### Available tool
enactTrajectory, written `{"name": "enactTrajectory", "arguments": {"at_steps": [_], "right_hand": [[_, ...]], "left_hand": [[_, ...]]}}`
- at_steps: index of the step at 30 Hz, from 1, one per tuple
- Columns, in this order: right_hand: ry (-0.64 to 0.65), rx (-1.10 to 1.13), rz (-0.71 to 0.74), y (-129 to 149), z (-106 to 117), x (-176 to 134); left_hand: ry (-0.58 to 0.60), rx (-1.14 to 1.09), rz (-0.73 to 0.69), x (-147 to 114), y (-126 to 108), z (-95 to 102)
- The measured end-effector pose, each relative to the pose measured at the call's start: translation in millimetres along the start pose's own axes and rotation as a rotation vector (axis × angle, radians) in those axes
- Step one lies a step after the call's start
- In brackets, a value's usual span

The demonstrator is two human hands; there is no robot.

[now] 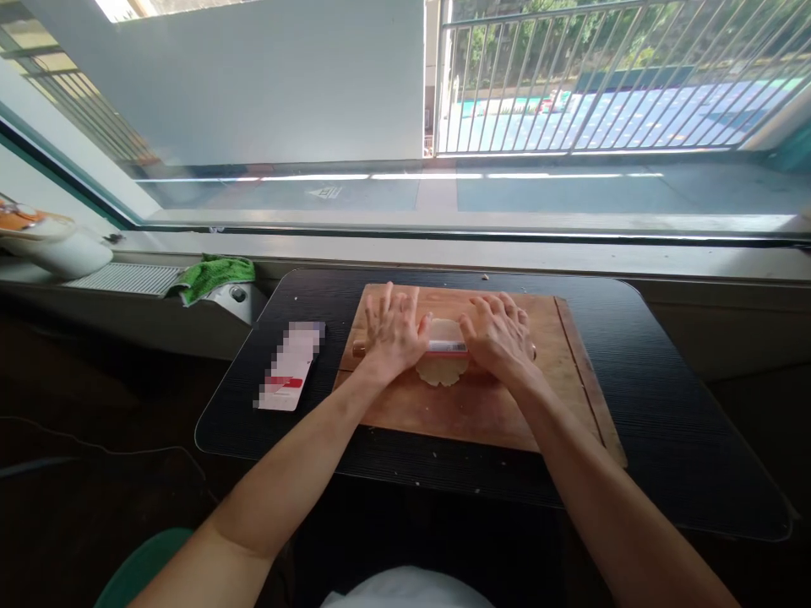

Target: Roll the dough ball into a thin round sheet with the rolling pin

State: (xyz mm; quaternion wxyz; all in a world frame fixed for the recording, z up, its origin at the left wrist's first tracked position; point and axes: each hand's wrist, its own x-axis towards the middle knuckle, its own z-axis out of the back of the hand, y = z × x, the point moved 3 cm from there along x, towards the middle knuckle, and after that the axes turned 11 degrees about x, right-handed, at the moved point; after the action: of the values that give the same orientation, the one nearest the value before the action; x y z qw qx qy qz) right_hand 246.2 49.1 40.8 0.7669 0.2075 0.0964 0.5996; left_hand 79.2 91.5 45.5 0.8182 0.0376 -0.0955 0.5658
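A rolling pin (447,346), wrapped in a paper label with a barcode, lies crosswise on a wooden board (456,418). Beneath its middle is a flat, pale piece of dough (442,371) with an uneven edge, showing both in front of and behind the pin. My left hand (394,328) rests palm down on the pin's left part, fingers stretched forward and apart. On the right part lies my right hand (500,331), also palm down with its fingers extended. Both palms press on the pin without wrapping round it. The palms hide much of the pin.
The board sits on a dark table (672,422) with small crumbs. A phone (288,371) lies left of the board. Beyond the table, a green cloth (215,274) hangs over a radiator (136,279) under a large window. A green rounded object (143,566) is low at left.
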Motion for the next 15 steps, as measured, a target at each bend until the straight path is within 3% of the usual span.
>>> {"name": "enactTrajectory", "arguments": {"at_steps": [6,12,15], "right_hand": [[0.052,0.018,-0.094,-2,-5,40],[-0.015,0.020,0.020,-1,-2,-3],[-0.005,0.029,-0.010,-1,-2,11]], "left_hand": [[0.089,-0.006,0.120,38,5,-1.7],[0.034,-0.015,0.018,-4,0,-0.4],[0.013,-0.001,0.047,9,1,-2.8]]}}
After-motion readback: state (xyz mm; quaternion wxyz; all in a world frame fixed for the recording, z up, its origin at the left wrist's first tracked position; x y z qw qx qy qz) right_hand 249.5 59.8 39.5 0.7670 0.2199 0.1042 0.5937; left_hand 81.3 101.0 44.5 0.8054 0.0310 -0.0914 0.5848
